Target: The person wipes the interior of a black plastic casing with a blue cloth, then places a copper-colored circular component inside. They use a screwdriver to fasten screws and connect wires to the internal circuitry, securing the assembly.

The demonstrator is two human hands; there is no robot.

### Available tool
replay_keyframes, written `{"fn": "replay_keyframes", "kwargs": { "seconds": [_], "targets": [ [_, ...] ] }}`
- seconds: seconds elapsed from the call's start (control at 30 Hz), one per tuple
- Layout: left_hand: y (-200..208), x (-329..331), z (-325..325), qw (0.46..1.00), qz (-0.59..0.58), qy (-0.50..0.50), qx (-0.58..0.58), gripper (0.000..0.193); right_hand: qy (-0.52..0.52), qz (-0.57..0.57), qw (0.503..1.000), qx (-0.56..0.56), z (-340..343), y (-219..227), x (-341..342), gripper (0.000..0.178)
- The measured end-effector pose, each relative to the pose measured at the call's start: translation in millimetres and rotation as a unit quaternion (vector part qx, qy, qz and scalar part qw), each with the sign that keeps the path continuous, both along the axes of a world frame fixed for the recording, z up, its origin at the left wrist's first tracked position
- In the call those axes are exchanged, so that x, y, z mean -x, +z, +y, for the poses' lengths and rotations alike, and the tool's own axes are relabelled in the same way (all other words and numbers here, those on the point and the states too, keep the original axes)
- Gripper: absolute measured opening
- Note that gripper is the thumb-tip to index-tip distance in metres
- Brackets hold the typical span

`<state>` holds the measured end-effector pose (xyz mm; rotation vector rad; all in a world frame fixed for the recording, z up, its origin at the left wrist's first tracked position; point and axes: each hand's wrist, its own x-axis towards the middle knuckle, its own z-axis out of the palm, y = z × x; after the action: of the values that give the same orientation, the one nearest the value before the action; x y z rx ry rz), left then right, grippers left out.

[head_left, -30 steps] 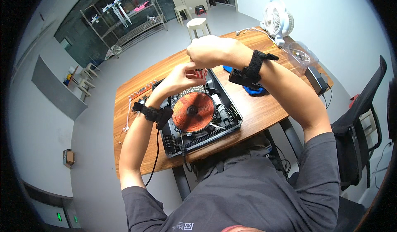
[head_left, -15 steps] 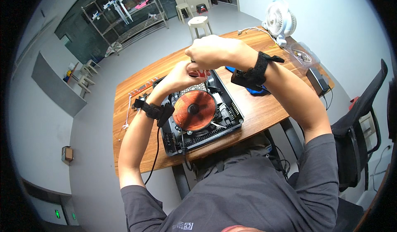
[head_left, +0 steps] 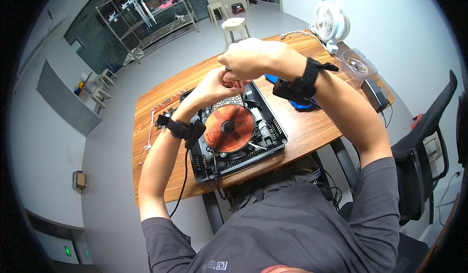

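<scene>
On the wooden table lies an opened induction cooker (head_left: 236, 165), its black housing showing a round copper coil (head_left: 242, 122) with a dark centre. Over its far part, my two hands meet on an upright screwdriver (head_left: 238, 84) with a red and whitish handle. My left hand (head_left: 213, 89) is closed around the handle low down. Just above, my right hand (head_left: 251, 60) is curled in a fist over the handle's top end. The screwdriver's tip cannot be made out. Black straps with small devices sit on both my wrists.
Left of the cooker lie an orange strip-shaped board (head_left: 170, 99) and thin white wires. A blue item (head_left: 303, 106) is partly behind my right wrist. Farther right stand a white fan (head_left: 331, 23), a clear plastic bin (head_left: 358, 64) and a black box (head_left: 374, 95). An office chair (head_left: 421, 151) stands at right.
Both hands have shifted very slightly, still stacked on the screwdriver. A bit more of its striped handle shows below the right hand. The cooker looks unmoved.
</scene>
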<state>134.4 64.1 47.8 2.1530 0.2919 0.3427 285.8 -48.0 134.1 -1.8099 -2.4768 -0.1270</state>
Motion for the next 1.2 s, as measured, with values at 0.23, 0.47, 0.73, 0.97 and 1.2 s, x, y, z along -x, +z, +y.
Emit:
{"fn": "replay_keyframes", "kwargs": {
  "seconds": [0.23, 0.47, 0.73, 0.97, 1.2],
  "targets": [
    [4.4, -1.1, -4.1, 0.999, 0.014, 0.042, 0.002, 0.04, -0.06, -0.008, 0.998, -0.001, -0.2, -3.9, -1.7, 0.046],
    [-2.3, 4.9, 4.1, 1.0, -0.016, 0.004, 0.025, 0.039, 0.027, 0.021, 0.999, -0.017, -4.8, 0.9, -0.7, 0.036],
    [-2.3, 0.7, 0.5, 0.999, 0.011, 0.035, -0.024, 0.04, -0.043, -0.013, 0.999, -0.013, 1.1, -1.3, 4.7, 0.044],
    [3.4, 6.7, 0.2, 0.999, -0.008, 0.023, 0.021, 0.04, 0.019, 0.01, 1.0, -0.005, -13.1, 6.8, 3.4, 0.037],
    [2.5, 4.1, -2.0, 0.998, 0.042, -0.002, -0.051, 0.042, -0.059, 0.024, 0.998, 0.002, -5.4, 2.1, 9.9, 0.039]
  ]
}}
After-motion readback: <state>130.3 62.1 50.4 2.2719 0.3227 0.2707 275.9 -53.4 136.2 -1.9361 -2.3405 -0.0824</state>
